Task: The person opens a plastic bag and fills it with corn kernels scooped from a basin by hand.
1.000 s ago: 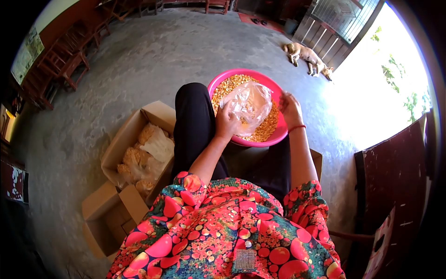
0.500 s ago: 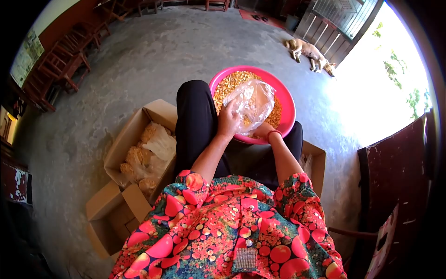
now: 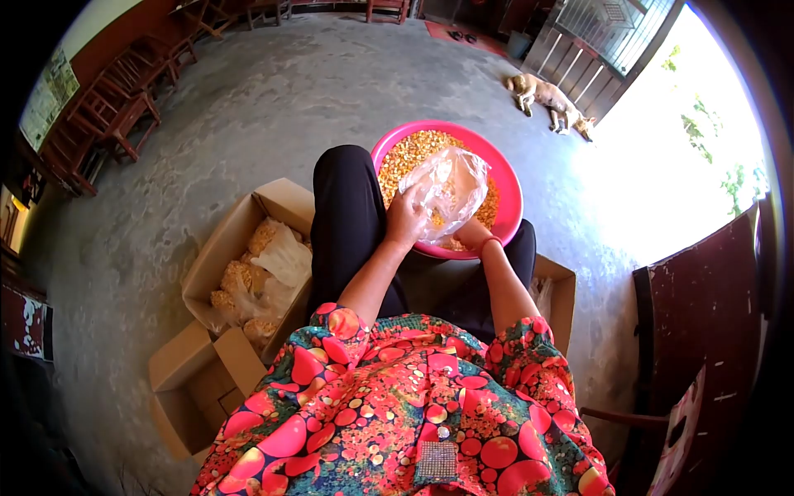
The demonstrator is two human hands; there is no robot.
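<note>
A pink basin (image 3: pixel 507 178) of yellow corn kernels (image 3: pixel 403 159) stands between my knees. My left hand (image 3: pixel 405 217) is closed on the left edge of a clear plastic bag (image 3: pixel 453 183), held over the kernels. Some kernels show through the bag's thin film. My right hand (image 3: pixel 474 235), with a red bracelet at the wrist, is low inside the near side of the basin, beneath the bag. Its fingers are hidden by the bag, so whether they hold kernels cannot be seen.
Left of my leg, a cardboard box (image 3: pixel 207 256) holds several filled plastic bags (image 3: pixel 260 285). Another open carton (image 3: pixel 178 355) sits nearer me. A third box (image 3: pixel 564 302) is partly visible by my right leg. A dog (image 3: pixel 550 99) lies near the doorway.
My right hand has shifted slightly beneath the bag. The left hand keeps its hold on the bag, and the whole view has moved a little.
</note>
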